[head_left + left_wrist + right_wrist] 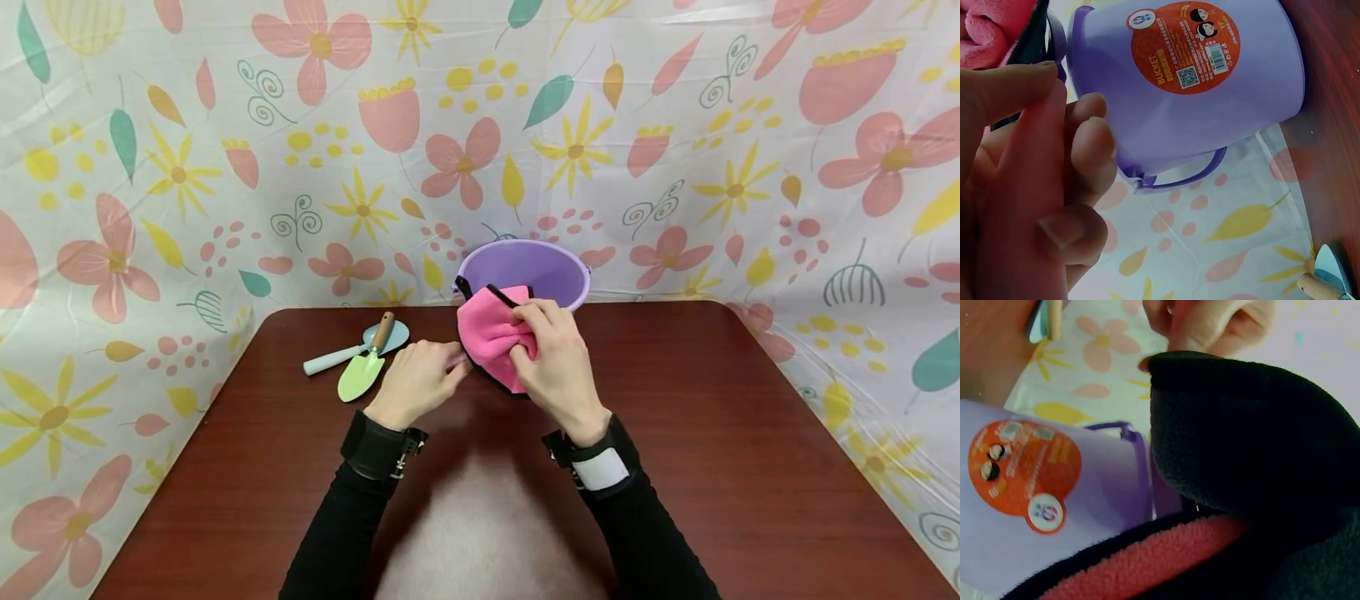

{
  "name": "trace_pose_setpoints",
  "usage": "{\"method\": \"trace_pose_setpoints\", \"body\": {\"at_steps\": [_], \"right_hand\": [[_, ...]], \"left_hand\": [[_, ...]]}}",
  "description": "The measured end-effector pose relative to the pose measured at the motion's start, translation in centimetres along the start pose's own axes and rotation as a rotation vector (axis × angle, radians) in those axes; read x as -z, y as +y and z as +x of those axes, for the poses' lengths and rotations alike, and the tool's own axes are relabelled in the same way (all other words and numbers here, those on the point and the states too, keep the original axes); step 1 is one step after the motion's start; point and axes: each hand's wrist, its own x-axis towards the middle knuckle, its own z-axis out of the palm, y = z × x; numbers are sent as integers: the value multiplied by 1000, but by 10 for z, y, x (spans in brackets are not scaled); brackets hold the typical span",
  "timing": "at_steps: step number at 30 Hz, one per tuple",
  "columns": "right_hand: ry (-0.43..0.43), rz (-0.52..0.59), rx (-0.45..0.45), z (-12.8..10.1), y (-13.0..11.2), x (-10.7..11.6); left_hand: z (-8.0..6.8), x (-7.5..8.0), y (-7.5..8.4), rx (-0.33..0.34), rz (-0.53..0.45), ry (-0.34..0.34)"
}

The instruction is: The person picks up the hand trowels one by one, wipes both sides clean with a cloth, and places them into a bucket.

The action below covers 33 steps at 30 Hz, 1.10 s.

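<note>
Pink black-trimmed fleece [486, 329] puckers between the right hand's fingers [536, 313]; left fingers [1092, 150] clamp a smooth tapered pink rod [1025, 206].

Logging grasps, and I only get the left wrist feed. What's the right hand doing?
Observer: Right hand pinches the pink cloth, per the head view.

Operator: There's a wooden handle at my bottom right. Whose?

Observer: The green trowel's; its blade shows in the head view.

Operator: Any view inside the bucket?

Observer: Head view shows part of its inner wall; the bottom isn't visible.
</note>
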Motion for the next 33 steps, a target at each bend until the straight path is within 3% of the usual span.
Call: {"method": "trace_pose_setpoints", "body": {"at_steps": [7,13,33], "right_hand": [[-46,-10,41,-3,-2,-16],[-41,-14,43,-3,2,-21],[-6,-33,-36,1,20,-15]], "left_hand": [[-2,-1,1,29,5,2],[-1,-1,-1,12,23,11],[1,-3,-5,-38,17,45]]}}
